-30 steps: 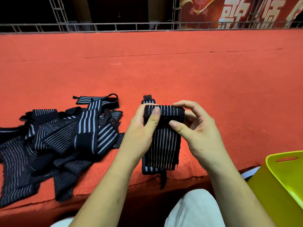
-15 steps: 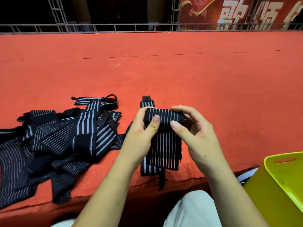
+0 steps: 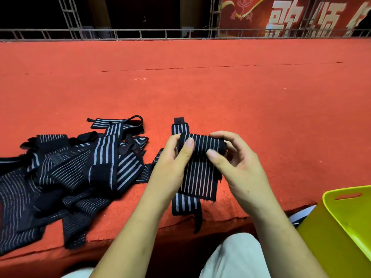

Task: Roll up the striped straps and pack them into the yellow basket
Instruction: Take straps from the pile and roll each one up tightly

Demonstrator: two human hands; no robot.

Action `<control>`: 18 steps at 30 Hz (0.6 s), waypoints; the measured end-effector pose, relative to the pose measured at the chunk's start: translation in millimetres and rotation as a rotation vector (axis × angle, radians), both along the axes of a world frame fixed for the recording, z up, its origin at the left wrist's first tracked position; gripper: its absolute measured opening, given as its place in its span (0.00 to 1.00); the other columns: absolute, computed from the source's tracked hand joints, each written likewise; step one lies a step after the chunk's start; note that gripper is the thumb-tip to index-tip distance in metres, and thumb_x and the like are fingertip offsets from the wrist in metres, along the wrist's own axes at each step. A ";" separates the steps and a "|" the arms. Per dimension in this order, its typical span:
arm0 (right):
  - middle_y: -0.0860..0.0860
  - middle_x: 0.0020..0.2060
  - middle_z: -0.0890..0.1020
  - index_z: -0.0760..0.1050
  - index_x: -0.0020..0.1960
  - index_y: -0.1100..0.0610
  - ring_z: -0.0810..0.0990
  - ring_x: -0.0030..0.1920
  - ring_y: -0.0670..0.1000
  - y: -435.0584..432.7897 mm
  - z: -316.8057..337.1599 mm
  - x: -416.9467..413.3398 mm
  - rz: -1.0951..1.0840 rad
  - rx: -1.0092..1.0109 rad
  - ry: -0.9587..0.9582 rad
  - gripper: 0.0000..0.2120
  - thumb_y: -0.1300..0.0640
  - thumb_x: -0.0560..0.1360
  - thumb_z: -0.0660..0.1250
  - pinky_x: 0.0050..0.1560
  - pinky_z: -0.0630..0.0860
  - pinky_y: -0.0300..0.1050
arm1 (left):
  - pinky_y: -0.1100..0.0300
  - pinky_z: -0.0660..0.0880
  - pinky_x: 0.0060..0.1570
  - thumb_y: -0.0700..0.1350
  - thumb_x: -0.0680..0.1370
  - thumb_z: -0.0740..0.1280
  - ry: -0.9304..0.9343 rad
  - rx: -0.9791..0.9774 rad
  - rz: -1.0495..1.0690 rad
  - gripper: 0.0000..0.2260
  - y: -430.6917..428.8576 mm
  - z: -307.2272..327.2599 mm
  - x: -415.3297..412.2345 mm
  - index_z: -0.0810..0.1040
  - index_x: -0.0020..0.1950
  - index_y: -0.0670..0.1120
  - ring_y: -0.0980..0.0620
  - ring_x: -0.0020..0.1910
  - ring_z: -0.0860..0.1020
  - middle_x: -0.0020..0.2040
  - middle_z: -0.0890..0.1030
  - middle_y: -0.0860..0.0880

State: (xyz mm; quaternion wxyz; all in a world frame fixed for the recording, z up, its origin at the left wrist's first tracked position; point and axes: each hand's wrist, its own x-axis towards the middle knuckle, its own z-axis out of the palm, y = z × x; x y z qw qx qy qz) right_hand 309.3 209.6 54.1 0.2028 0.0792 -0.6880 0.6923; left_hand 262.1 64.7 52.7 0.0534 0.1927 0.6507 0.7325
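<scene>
One striped strap (image 3: 197, 177) lies on the red carpet (image 3: 220, 87) just ahead of the person, its long axis running near to far and its far end wound into a roll whose axis runs left to right. The left hand (image 3: 170, 163) and right hand (image 3: 239, 167) each pinch one end of that roll between thumb and curled fingers. Under it lies one narrower strap (image 3: 183, 204), also pointing near to far, while a tangled pile of straps (image 3: 66, 171), too overlapped to count, sits to the left and one yellow basket (image 3: 349, 223) stands at the near right.
</scene>
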 end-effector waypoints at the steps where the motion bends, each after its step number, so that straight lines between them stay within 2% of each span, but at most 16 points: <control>1: 0.50 0.49 0.83 0.78 0.60 0.51 0.80 0.50 0.46 -1.1 0.0 -0.4 -0.011 -0.034 -0.034 0.11 0.53 0.78 0.70 0.52 0.77 0.44 | 0.51 0.76 0.59 0.55 0.79 0.66 0.002 0.016 -0.028 0.15 -1.4 -1.7 -0.5 0.75 0.61 0.49 0.50 0.57 0.81 0.55 0.83 0.48; 3: 0.47 0.50 0.84 0.79 0.60 0.47 0.81 0.53 0.48 -0.6 -1.8 -3.3 -0.040 -0.064 -0.108 0.15 0.43 0.76 0.68 0.56 0.78 0.51 | 0.51 0.75 0.61 0.50 0.78 0.65 0.035 0.027 -0.095 0.16 -3.3 -4.2 0.1 0.73 0.65 0.52 0.52 0.56 0.79 0.56 0.80 0.48; 4: 0.47 0.50 0.84 0.78 0.60 0.48 0.82 0.53 0.47 0.2 -2.8 -4.5 -0.049 -0.071 -0.127 0.16 0.43 0.75 0.67 0.55 0.78 0.51 | 0.52 0.75 0.61 0.49 0.78 0.65 0.058 0.015 -0.116 0.17 -3.9 -5.5 0.3 0.72 0.67 0.54 0.53 0.56 0.78 0.56 0.80 0.48; 6: 0.46 0.48 0.84 0.78 0.60 0.52 0.82 0.50 0.44 1.9 -4.6 -5.8 -0.051 -0.080 -0.100 0.14 0.49 0.76 0.68 0.51 0.77 0.45 | 0.54 0.75 0.61 0.50 0.79 0.64 0.069 -0.024 -0.117 0.17 -3.6 -7.4 1.2 0.71 0.67 0.58 0.55 0.56 0.78 0.57 0.79 0.49; 8: 0.49 0.49 0.82 0.76 0.61 0.55 0.81 0.49 0.43 3.1 -4.9 -4.5 -0.038 -0.079 -0.040 0.12 0.59 0.78 0.68 0.49 0.76 0.39 | 0.55 0.77 0.59 0.58 0.79 0.63 0.036 -0.067 -0.086 0.15 -1.8 -8.0 2.0 0.72 0.66 0.61 0.54 0.57 0.80 0.57 0.81 0.52; 10: 0.49 0.50 0.80 0.74 0.62 0.55 0.80 0.48 0.44 3.7 -6.8 -2.0 0.013 -0.049 0.013 0.16 0.68 0.78 0.67 0.49 0.76 0.38 | 0.50 0.78 0.58 0.65 0.77 0.62 -0.010 -0.112 -0.033 0.16 0.1 -10.0 0.2 0.75 0.60 0.61 0.52 0.56 0.82 0.55 0.83 0.53; 11: 0.48 0.50 0.80 0.74 0.61 0.54 0.79 0.49 0.44 4.0 -8.0 -1.5 0.035 -0.012 0.032 0.17 0.69 0.77 0.67 0.49 0.76 0.39 | 0.46 0.78 0.59 0.65 0.76 0.62 -0.044 -0.091 -0.023 0.16 1.1 -12.1 -1.3 0.76 0.58 0.59 0.51 0.56 0.82 0.53 0.84 0.53; 15: 0.46 0.49 0.81 0.75 0.59 0.50 0.79 0.49 0.46 4.5 -10.6 -0.5 0.050 0.004 0.002 0.14 0.62 0.76 0.68 0.49 0.78 0.43 | 0.34 0.73 0.63 0.52 0.76 0.66 -0.145 0.093 -0.081 0.15 2.2 -17.1 -4.0 0.74 0.60 0.47 0.45 0.56 0.82 0.53 0.83 0.46; 18: 0.50 0.41 0.80 0.76 0.59 0.52 0.79 0.39 0.52 4.2 -13.4 -3.1 0.003 -0.042 -0.089 0.11 0.50 0.77 0.66 0.38 0.77 0.48 | 0.35 0.75 0.60 0.46 0.76 0.68 -0.078 0.143 -0.190 0.16 1.3 -20.9 -5.5 0.72 0.62 0.44 0.41 0.52 0.78 0.53 0.78 0.41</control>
